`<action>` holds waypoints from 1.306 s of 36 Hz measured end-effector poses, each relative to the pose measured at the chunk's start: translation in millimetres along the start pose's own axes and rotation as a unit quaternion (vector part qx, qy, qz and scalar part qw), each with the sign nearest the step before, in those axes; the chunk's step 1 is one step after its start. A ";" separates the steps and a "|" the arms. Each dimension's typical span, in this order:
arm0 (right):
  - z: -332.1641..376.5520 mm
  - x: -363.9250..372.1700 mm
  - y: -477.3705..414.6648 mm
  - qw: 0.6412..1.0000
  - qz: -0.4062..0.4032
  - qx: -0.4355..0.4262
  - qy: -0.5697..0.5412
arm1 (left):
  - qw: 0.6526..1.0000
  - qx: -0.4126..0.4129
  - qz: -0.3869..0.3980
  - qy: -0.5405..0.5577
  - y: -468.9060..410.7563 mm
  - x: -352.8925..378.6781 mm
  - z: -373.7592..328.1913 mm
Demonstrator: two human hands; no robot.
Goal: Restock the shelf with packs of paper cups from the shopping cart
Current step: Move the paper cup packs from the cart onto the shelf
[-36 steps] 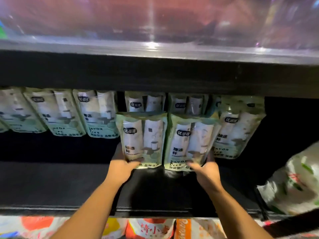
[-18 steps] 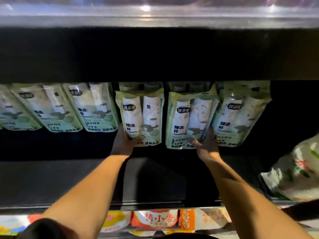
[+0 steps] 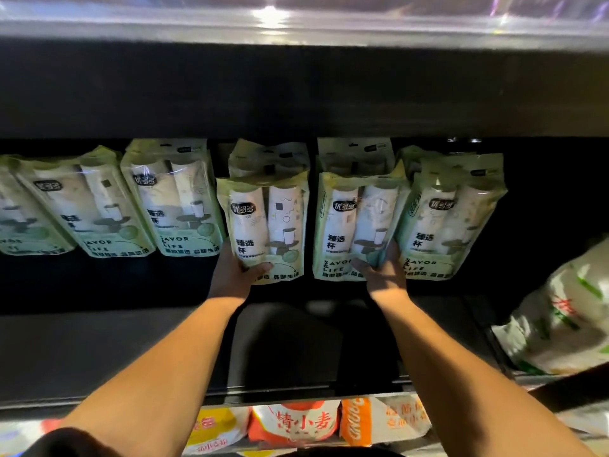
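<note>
Several green-and-white packs of paper cups hang in a row under a dark shelf board. My left hand (image 3: 235,275) grips the bottom of one pack (image 3: 265,225), thumb across its front. My right hand (image 3: 384,273) holds the lower edge of the neighbouring pack (image 3: 357,225). Both packs are raised up against other hanging packs behind them. More packs hang to the left (image 3: 174,206) and to the right (image 3: 451,219). The shopping cart is out of sight.
A black shelf surface (image 3: 99,351) lies below the packs. At the right a white-and-green bag (image 3: 563,318) leans on the shelf. Orange and yellow snack bags (image 3: 296,423) fill the shelf underneath. A bright shelf rail (image 3: 296,24) runs overhead.
Both hands have lifted their packs up and further in towards the hanging row. The view has tilted slightly so the row sits lower in the frame than half a second ago.
</note>
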State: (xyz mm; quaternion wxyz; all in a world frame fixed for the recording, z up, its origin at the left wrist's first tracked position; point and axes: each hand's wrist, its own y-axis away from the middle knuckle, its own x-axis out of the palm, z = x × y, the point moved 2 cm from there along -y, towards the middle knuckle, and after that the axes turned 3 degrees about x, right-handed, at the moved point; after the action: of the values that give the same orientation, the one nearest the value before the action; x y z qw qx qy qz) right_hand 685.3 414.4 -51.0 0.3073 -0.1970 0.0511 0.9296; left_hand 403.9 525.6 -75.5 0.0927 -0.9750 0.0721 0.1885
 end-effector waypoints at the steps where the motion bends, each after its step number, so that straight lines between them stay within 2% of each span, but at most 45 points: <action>1: -0.8 0.6 0.0 1.000 -0.003 0.002 0.006 | 1.000 -0.006 0.001 0.003 1.0 0.3 -2.2; 6: -2.6 1.1 7.4 0.998 0.005 0.013 0.066 | 0.998 -0.057 -0.010 -0.001 16.9 4.6 3.0; 10: -10.6 -6.3 21.3 0.999 0.000 0.028 0.042 | 0.989 -0.068 -0.030 -0.130 31.4 2.6 4.3; 12: -12.2 -14.0 34.9 0.997 0.024 0.053 0.052 | 0.977 -0.076 -0.036 -0.198 40.6 0.0 2.4; 15: -18.4 -26.5 51.2 0.971 0.103 0.079 0.203 | 0.953 -0.046 -0.025 -0.298 65.0 -6.5 3.2; 17: -24.6 -34.9 64.4 0.942 0.144 0.047 0.299 | 0.924 -0.017 0.012 -0.381 85.2 -13.1 3.8; 19: -33.5 -43.1 80.3 0.922 0.185 0.023 0.340 | 0.905 -0.002 0.032 -0.424 106.5 -21.0 5.1; 22: -40.7 -54.1 98.4 0.903 0.223 -0.026 0.367 | 0.895 -0.003 0.021 -0.445 138.8 -32.9 4.7; 27: -26.1 -43.9 108.8 0.889 0.266 -0.079 0.363 | 0.886 -0.070 0.019 -0.459 180.5 -45.5 -9.7; 32: -3.9 -7.1 114.0 0.862 0.314 -0.167 0.361 | 0.881 -0.130 0.022 -0.455 216.7 -60.7 -20.8; 37: 17.1 44.0 136.6 0.835 0.352 -0.227 0.357 | 0.875 -0.204 -0.020 -0.440 274.3 -97.1 -20.7; 43: 50.0 109.8 188.8 0.803 0.395 -0.299 0.332 | 0.832 -0.345 -0.067 -0.429 353.1 -162.2 -16.4; 47: 73.8 149.1 236.6 0.775 0.443 -0.323 0.315 | 0.808 -0.392 -0.099 -0.428 403.5 -202.1 -8.1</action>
State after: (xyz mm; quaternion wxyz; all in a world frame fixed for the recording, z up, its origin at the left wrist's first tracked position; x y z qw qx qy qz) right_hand 411.4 321.9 -48.7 -0.2536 -0.5216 -0.0764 0.8110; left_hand 150.3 152.9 -53.0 -0.2581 -0.7510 -0.1521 0.5884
